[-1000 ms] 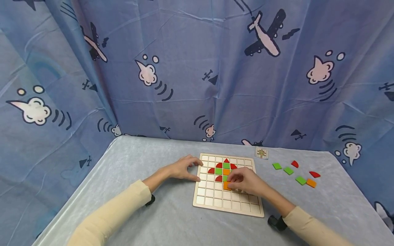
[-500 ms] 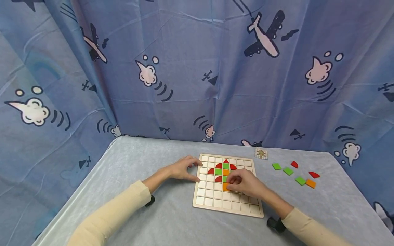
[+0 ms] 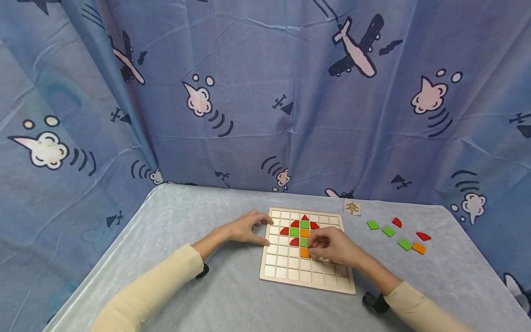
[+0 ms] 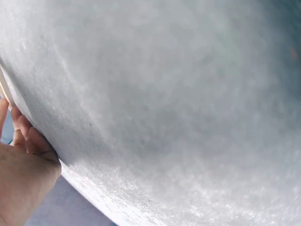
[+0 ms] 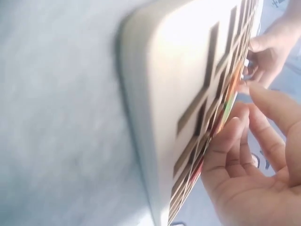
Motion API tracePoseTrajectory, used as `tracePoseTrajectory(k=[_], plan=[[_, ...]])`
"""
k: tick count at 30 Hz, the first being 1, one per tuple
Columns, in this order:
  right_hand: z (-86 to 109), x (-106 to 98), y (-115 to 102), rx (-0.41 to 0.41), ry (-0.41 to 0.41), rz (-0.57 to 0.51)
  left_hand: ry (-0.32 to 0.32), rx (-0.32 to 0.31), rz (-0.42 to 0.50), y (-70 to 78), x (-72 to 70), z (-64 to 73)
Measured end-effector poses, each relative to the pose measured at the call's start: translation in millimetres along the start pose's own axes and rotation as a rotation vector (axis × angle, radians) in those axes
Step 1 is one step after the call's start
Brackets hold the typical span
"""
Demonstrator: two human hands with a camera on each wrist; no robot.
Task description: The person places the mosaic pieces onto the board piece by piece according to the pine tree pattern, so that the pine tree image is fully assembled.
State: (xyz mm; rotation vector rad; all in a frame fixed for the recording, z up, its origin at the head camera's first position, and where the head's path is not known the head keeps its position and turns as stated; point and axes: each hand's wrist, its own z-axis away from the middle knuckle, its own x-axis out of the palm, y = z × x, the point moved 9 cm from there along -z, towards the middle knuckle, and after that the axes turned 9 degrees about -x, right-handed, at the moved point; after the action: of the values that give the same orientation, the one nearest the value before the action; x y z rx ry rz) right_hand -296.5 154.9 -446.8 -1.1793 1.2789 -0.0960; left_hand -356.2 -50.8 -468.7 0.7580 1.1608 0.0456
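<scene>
Orange tile [image 3: 304, 252] on board [image 3: 305, 275], short of desk's [image 3: 215, 299] far edge; likely light, stiff, best pinched by edges. Left hand [image 3: 247, 228]: fingers spread. Right hand [image 3: 337, 245]: at tile, clamped or not, cannot tell.

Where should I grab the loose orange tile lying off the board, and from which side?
Probably pinch the orange tile by its near and far edges, coming from above and the right: it's a flat square lying on the table, and a green tile crowds its left edge.
</scene>
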Motion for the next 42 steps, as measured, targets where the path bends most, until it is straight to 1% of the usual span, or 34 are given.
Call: tracePoseTrajectory(k=[4, 15, 17, 21, 24, 28, 32, 39, 42], plan=[[7.3, -7, 4, -0.019, 0.003, -0.017, -0.002, 0.001, -0.002, -0.4, 0.7, -0.4], [34.1, -34, 22, 0.037, 0.03, 0.02, -0.009, -0.013, 0.002, -2.2, 1.4, 0.0], [38.2, -38, 26, 0.061, 0.034, 0.023, -0.009, -0.012, 0.008, -1.8, 1.2, 0.3], [47.3, -51, 37, 0.135, 0.051, 0.027, -0.008, -0.006, 0.009, -0.9, 1.0, -0.1], [55.7, -62, 44, 0.165, 0.075, 0.022, -0.007, -0.007, 0.006, -0.9, 0.8, -0.4], [68.4, -77, 50, 0.152, 0.11, 0.013, -0.007, -0.008, 0.003, -1.4, 1.1, -0.7], [81.6, -88, 56, 0.163, 0.13, 0.02, -0.012, -0.011, 0.002, -1.3, 1.5, -1.2], [105.7, -104, 71, 0.324, 0.138, 0.058, -0.011, -0.012, -0.004, -0.6, 0.8, -0.4], [114.4, -111, 75, 0.344, 0.148, 0.075, -0.011, -0.013, -0.007, -1.1, 0.7, -0.6]])
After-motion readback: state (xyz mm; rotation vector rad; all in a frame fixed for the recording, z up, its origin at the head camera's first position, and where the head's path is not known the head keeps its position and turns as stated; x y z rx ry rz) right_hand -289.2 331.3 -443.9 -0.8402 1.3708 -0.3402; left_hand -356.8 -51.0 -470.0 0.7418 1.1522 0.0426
